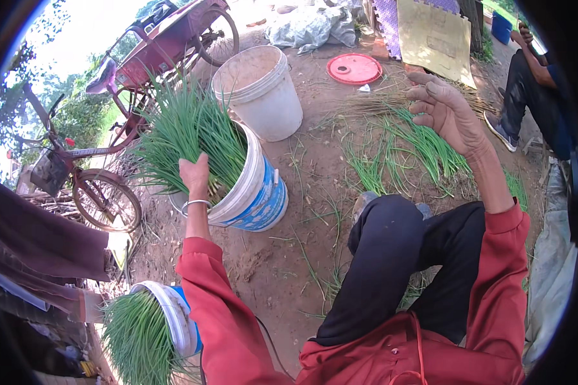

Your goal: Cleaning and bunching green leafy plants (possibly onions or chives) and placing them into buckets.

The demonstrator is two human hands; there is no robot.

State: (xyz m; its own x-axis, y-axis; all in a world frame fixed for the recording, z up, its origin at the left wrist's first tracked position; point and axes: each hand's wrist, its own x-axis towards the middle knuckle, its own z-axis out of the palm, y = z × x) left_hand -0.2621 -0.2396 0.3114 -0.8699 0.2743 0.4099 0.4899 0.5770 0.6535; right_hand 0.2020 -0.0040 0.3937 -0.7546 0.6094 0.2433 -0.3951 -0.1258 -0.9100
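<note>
My left hand (194, 174) is closed around a thick bunch of green onions (199, 125). The bunch leans out over the left side of a blue and white bucket (258, 208), which is tilted, and a few pale stem ends show by my wrist. A metal bracelet circles that wrist. My right hand (448, 114) is raised in the air on the right, fingers loosely curled and apart, with nothing in it. Below and beyond it, loose green onions (433, 151) lie spread on the dirt.
A white bucket (273, 112) stands behind the blue one; a red lid (354, 68) lies beyond. At lower left another bucket (178, 314) holds more green onions. A bicycle (106, 199) and a red cart (154, 58) stand at left. Another person's leg (523, 96) is at right.
</note>
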